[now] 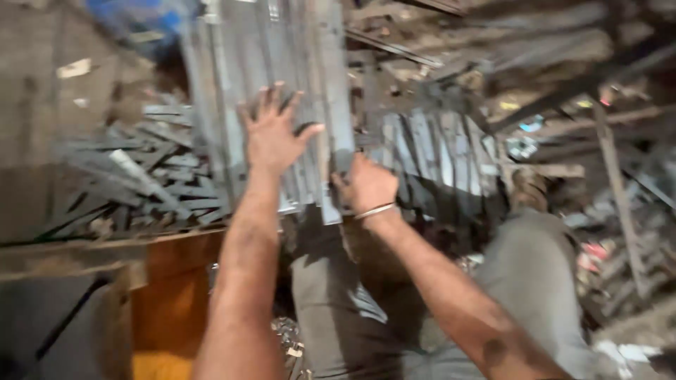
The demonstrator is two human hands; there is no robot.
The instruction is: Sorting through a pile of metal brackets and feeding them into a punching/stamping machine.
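We look down on a blurred, cluttered workshop floor [634, 331] strewn with scrap, and the largest thing before us is a bundle of long grey metal strips [274, 77] standing on end, running from the far top edge of the view down to just above our knees. To its right a second bunch of grey strips [436, 158] leans against darker clutter, and to its left a loose pile of short flat metal pieces [141, 179] lies heaped on a low ledge. Near left, an orange-brown wooden panel [172, 281] stands beside our grey trousers [535, 281], which fill the near middle and right. Thin dark bars [620, 190] cross the far right side, though motion blur keeps us from telling more about them. Our left hand [273, 134] lies flat against the front of the upright bundle, fingers spread and thumb out to the right, pressing rather than gripping. Our right hand [366, 184] is curled around the lower right edge of the same bundle, grasping it just below and right of the left hand. A thin pale bangle [374, 210] circles the right wrist.
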